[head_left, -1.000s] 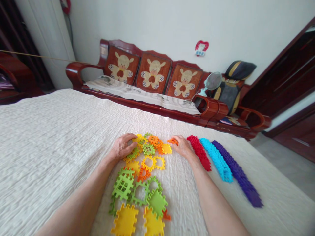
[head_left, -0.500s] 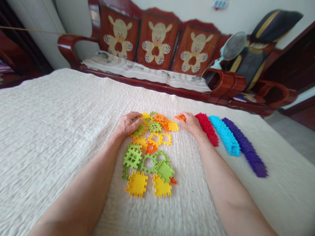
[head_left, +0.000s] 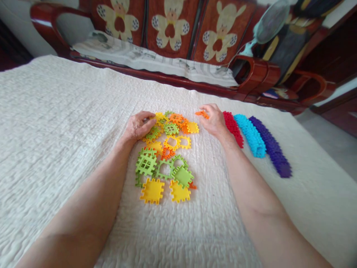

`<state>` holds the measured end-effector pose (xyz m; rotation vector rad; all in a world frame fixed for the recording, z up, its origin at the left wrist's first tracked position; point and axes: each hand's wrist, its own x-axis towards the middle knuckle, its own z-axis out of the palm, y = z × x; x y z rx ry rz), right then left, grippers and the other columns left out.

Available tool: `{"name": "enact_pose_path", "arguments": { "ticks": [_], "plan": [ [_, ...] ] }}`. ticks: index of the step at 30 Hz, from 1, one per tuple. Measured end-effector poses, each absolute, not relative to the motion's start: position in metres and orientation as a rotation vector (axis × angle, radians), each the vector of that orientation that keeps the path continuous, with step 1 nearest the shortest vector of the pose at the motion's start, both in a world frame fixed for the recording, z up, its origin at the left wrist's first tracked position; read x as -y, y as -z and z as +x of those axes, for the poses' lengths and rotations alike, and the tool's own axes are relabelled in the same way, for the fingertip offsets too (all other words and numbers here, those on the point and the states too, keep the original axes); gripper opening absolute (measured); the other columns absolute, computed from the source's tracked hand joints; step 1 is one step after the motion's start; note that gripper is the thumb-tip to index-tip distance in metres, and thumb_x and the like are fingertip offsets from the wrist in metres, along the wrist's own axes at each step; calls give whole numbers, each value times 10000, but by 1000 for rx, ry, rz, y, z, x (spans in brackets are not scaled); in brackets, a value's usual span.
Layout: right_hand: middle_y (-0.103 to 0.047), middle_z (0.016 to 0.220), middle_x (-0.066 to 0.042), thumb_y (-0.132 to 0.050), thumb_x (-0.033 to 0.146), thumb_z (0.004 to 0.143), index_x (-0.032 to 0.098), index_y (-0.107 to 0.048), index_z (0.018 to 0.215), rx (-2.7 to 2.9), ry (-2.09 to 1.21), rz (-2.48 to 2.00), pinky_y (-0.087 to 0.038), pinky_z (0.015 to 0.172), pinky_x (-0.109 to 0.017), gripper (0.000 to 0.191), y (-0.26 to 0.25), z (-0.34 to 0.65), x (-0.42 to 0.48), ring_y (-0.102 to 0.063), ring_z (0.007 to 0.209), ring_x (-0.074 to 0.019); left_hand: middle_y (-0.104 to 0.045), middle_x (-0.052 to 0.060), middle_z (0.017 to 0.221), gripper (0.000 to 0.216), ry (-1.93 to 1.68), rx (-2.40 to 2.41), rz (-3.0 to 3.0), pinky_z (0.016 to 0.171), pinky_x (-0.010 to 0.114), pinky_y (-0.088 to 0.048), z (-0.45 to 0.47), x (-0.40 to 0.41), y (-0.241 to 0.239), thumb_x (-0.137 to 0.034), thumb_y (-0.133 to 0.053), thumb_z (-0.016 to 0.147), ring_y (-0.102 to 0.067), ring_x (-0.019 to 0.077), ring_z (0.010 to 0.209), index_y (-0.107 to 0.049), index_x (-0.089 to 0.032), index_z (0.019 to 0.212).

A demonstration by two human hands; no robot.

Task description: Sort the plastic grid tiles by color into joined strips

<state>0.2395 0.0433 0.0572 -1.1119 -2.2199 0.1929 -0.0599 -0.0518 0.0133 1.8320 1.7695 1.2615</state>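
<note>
At the left edge of a loose pile of notched plastic building tiles rests my left hand (head_left: 139, 125). Its thumb and fingers are apart, beside green and yellow tiles, and nothing shows in its grasp. On the pile's right side my right hand (head_left: 214, 120) pinches an orange building tile (head_left: 202, 114), partly covered by the fingers. The pile mixes orange tiles (head_left: 177, 118), a green window tile (head_left: 171, 129) and yellow frames (head_left: 171, 142). Nearer to me lie a solid green tile (head_left: 182, 176) and two solid yellow tiles (head_left: 152, 191).
Right of my right hand, linked tiles lie in rows: red (head_left: 233, 129), light blue (head_left: 250, 135) and purple (head_left: 271, 147). All sit on a white quilted cover (head_left: 83, 108). Beyond its far edge stand a wooden sofa (head_left: 173, 79) and a fan (head_left: 270, 24).
My view has tipped downward, so everything sits higher in the picture. My right hand keeps the orange tile with its fingers spread slightly more. My left hand stays by the pile.
</note>
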Motion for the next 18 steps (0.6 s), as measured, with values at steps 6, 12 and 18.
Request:
{"name": "enact_pose_path", "arguments": {
  "ticks": [6,12,18],
  "plan": [
    [-535,1300,-50,-700,280,758,267,-555,1254,2966,-813,-436,-395,1061,-384,517,-134,224,60,-497,1222,-214,-713,65,1047,414,-1239,-1816,1807,870,325,-514,-59,52,-14,-436,-542,783,-635,215,924,-720,-157,1032],
    [-369,1475,-121,-736,205,701,217,-443,1378,3114,-847,-280,-285,1137,-466,737,-105,219,120,-330,1370,-276,-711,73,1064,405,-1234,-1796,1843,875,328,-512,-59,53,-15,-433,-528,798,-642,221,935,-722,-161,1028],
    [-492,1338,-104,-603,100,795,206,-556,1215,3012,-863,-331,-380,1060,-418,436,-90,209,122,-463,1231,-223,-707,81,1065,414,-1215,-1782,1893,886,331,-505,-59,54,-17,-437,-512,806,-644,220,940,-716,-157,1034]
  ]
}}
